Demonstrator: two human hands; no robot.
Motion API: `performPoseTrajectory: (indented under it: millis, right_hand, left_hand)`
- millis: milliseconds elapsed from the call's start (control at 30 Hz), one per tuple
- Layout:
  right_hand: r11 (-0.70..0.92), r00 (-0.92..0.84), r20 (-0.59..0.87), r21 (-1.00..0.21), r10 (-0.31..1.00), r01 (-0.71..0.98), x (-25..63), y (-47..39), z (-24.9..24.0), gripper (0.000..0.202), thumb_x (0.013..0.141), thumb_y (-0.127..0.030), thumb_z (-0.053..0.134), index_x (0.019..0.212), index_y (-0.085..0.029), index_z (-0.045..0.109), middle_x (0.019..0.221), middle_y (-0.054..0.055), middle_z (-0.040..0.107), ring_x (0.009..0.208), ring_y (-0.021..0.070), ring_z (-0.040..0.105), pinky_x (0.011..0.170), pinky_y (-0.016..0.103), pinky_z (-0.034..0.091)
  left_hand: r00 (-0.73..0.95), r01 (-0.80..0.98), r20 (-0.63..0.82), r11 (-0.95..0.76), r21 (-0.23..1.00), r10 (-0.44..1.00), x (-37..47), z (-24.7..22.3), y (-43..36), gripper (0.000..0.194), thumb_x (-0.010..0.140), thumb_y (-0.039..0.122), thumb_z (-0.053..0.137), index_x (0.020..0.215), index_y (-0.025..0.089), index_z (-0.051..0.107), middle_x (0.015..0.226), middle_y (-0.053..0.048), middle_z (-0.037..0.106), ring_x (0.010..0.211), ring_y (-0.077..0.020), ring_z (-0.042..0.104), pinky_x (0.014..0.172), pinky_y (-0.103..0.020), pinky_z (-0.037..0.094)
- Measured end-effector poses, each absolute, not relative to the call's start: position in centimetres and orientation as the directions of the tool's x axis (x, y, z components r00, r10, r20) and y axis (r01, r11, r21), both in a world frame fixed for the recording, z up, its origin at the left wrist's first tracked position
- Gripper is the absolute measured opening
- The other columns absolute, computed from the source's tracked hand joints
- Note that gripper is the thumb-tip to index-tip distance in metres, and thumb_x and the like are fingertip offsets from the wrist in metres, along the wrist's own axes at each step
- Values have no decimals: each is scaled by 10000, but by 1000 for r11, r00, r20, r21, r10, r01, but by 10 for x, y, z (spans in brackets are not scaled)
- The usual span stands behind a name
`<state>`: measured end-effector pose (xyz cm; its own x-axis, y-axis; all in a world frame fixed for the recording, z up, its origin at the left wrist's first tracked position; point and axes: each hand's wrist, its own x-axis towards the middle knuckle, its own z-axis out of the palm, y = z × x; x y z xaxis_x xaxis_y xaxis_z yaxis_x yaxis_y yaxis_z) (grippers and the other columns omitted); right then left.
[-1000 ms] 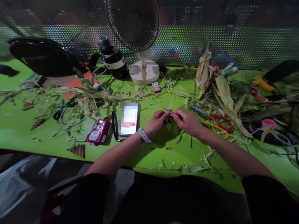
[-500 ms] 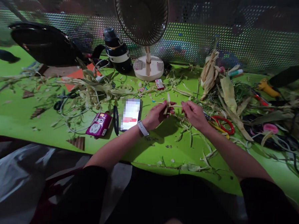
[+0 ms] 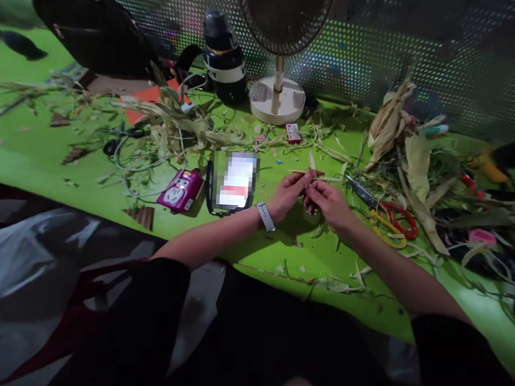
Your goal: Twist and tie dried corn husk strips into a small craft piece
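Observation:
My left hand [image 3: 291, 192] is closed on pale corn husk strips [image 3: 312, 161] that cross near its fingertips. One strip stands up and others stick out to both sides. My right hand [image 3: 329, 203] is closed too, its thumb and fingers pinched at the same strips, touching the left fingertips. What lies between the fingers is partly hidden. To the right of my right hand, scissors with red and yellow handles [image 3: 394, 224] lie on the green table [image 3: 224, 240]. A lit phone [image 3: 237, 183] with a blurred screen is left of my left hand.
A purple power adapter [image 3: 180, 190] with a white cable is at the left. Behind stand a black bottle [image 3: 226, 67] and a fan [image 3: 277, 99]. Dried husks [image 3: 388, 128] and plant scraps are piled right and left. A black bag [image 3: 93, 32] sits at the back left.
My right hand has moved in against my left hand, where before they were apart with a strip stretched between them. The view has shifted, so the table's things appear higher and mostly farther right.

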<state>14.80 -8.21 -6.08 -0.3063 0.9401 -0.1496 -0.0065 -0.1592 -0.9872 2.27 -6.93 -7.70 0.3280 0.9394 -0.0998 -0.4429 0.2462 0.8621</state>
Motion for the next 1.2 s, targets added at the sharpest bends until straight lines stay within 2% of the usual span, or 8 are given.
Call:
performPoseTrajectory:
  millis: [100,167,300,433,533,733,1067,1200]
  right_hand:
    - [-225,-312,-215,-974,925,4,153,-82,-61,336,739,-504,669,716,-193,544,556,-46,540,468,83,480,468,223,382]
    - [-229,-302,-230,-973,925,40,157,-81,-63,308,749,-483,659,738,-195,553,538,-51,524,457,82,461,452,219,358]
    - [-138,-295,-169,-983,940,122,162,-77,-67,292,797,-477,612,754,-194,554,549,-55,513,453,70,434,451,211,337]
    - [-36,-290,-90,-982,953,185,162,-75,-67,290,830,-465,584,746,-191,544,564,-52,504,469,69,433,460,210,340]
    - [26,-290,-36,-978,956,207,160,-75,-65,302,840,-467,572,729,-190,527,559,-56,485,464,68,422,455,212,330]
    - [77,-336,-6,-969,942,234,163,-74,-58,280,873,-426,526,720,-192,504,546,-68,422,464,70,372,444,214,294]
    - [138,-409,-23,-923,912,360,167,-78,-55,295,870,-437,509,698,-197,505,539,-56,437,468,88,386,457,236,299]
    - [373,-228,295,-748,928,550,187,-74,-32,438,826,-452,580,512,-191,423,489,-44,365,460,81,302,461,253,232]
  left_hand:
    - [327,-349,-16,137,927,945,18,-78,-61,368,792,476,626,927,143,707,855,-64,697,707,-102,607,689,-238,492]
    - [319,-247,127,-47,968,939,13,-79,-53,309,788,444,642,869,156,719,892,-70,698,852,-135,611,794,-268,476]
    - [350,-54,316,-318,947,882,2,-78,-38,240,789,397,654,800,163,707,827,-52,677,850,-137,585,817,-288,450]
    - [490,-51,169,-165,985,855,-4,-74,-35,259,805,392,638,742,141,640,710,-13,612,582,-75,540,592,-238,426]
    - [425,-101,45,-2,995,904,-3,-73,-39,238,784,374,666,768,143,609,634,17,577,513,-56,518,509,-202,366]
    - [296,-301,-46,139,944,954,3,-70,-42,344,628,377,797,763,121,611,641,27,591,502,-34,501,505,-184,399]
    - [361,-327,-81,207,922,929,-2,-70,-39,267,716,366,743,823,128,688,628,26,555,527,-31,444,510,-184,346]
    - [429,-209,-125,233,950,895,-2,-71,-41,256,750,387,703,801,136,705,647,3,589,538,-45,445,512,-199,318]
